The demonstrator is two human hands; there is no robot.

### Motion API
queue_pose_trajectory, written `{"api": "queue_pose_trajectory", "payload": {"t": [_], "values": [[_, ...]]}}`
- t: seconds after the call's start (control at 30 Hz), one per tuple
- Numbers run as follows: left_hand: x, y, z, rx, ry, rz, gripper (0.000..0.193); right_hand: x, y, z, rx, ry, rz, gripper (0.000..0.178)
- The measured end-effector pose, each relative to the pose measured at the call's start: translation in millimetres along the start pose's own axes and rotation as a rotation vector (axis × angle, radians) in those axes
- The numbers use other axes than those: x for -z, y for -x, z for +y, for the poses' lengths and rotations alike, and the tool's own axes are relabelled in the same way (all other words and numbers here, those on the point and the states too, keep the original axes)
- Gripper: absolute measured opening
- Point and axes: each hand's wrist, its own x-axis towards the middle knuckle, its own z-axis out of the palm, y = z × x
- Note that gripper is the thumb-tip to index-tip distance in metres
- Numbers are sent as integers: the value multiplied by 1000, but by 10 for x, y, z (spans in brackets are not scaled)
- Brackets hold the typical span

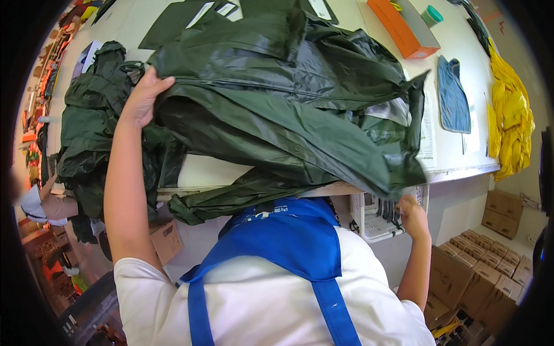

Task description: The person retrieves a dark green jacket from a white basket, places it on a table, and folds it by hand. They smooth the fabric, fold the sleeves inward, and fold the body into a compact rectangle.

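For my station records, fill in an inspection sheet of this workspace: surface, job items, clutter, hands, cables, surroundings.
Surface: white table, partly covered.
Job items: dark green garment, spread out, partly over the near edge.
Clutter: green bundle at left; orange box, blue cloth and yellow material at right.
Hands: left hand grips the garment's left side; right hand near its blurred right corner, hold unclear.
Cables: nothing clearly seen.
Surroundings: white basket below the table edge; cardboard boxes at lower right.

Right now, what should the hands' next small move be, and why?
Perhaps lift the drooping green fabric onto the white table: it hangs over the front edge, while the left hand grips the dark green garment at its left end.
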Motion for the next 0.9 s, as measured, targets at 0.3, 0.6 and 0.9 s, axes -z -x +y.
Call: {"api": "queue_pose_trajectory", "payload": {"t": [0.3, 0.6, 0.9], "values": [[-262, 353, 277, 4, -139, -73, 74, -460, -2104, -2120, 80, -855, -173, 21], [-253, 396, 123, -19, -247, 113, 32, -1214, -2796, -3231, 166, -848, -514, 27], [-509, 240, 325, -173, -349, 288, 39, -156, -2115, -867, 221, -125, -301, 30]]}}
